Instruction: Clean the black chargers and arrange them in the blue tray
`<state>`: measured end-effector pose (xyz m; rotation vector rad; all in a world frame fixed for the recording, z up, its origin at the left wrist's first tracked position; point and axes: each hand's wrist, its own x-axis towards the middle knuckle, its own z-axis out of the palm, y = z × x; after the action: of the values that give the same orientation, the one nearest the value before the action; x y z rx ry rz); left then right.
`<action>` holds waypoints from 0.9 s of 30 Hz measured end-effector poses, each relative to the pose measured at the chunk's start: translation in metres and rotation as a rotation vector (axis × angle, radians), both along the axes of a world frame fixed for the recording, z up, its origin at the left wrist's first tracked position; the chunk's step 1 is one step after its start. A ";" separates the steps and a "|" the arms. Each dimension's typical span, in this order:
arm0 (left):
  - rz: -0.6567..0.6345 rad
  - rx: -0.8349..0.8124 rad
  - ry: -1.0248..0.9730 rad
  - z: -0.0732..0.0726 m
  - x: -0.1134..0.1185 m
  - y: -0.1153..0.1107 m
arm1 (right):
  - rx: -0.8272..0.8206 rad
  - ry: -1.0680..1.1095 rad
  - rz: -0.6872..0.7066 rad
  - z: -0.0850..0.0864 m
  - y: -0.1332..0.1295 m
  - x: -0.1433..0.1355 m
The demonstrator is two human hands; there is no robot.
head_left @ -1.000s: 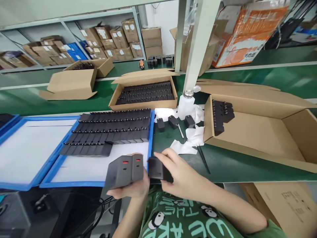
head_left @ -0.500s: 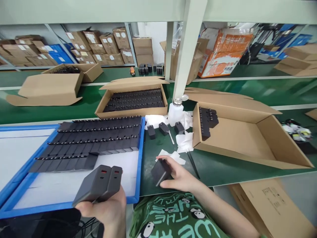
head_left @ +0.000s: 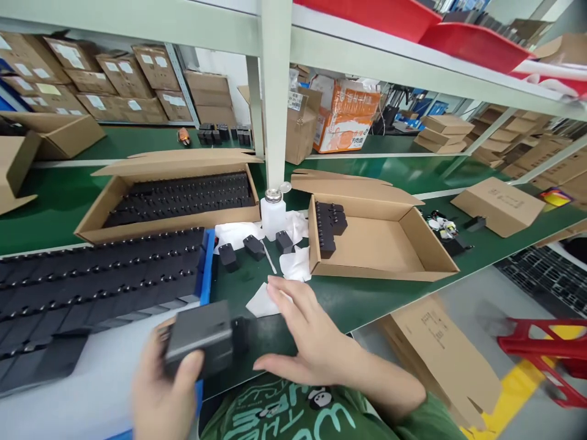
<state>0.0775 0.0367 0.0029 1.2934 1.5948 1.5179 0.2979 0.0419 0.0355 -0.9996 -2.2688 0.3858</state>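
My left hand (head_left: pixel 162 385) grips dark grey power adapters (head_left: pixel 204 333) in front of me, thumb on the near side. They are smeared by motion, and their exact number cannot be made out. A darker block juts from their right end. My right hand (head_left: pixel 309 336) is open, thumb and fingers spread, just right of the adapters and apart from them. Its fingertips are over a white wipe (head_left: pixel 261 302). Beyond it, several small black adapters (head_left: pixel 254 247) sit beside a cotton swab (head_left: pixel 269 256) and a white pump bottle (head_left: pixel 273 217).
A blue-edged tray (head_left: pixel 207 263) at left bears rows of black adapters. An open carton (head_left: pixel 174 221) full of adapters stands behind. Another carton (head_left: pixel 380 244), at right, has a few adapters along its left side. A shelf post (head_left: pixel 275 91) rises behind the bottle.
My view has swung to the right. The adapter in my right hand is gone from it, and that hand has opened. My left hand has turned its adapters and brought them towards the right hand.
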 end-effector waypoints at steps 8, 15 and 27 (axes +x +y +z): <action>-0.553 -0.140 -0.020 0.024 0.115 0.020 | 0.366 -0.364 -0.263 0.031 -0.016 0.036; -0.728 -0.104 0.604 0.041 0.044 0.024 | -0.190 -0.110 -0.576 0.043 0.039 0.160; -0.468 -0.404 0.281 -0.010 -0.008 0.017 | -0.422 0.039 -0.593 -0.048 0.134 0.213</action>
<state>0.0695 0.0536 -0.0066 1.5437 1.5184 0.7143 0.5107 0.1761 -0.0121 -1.7895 -1.7689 0.6223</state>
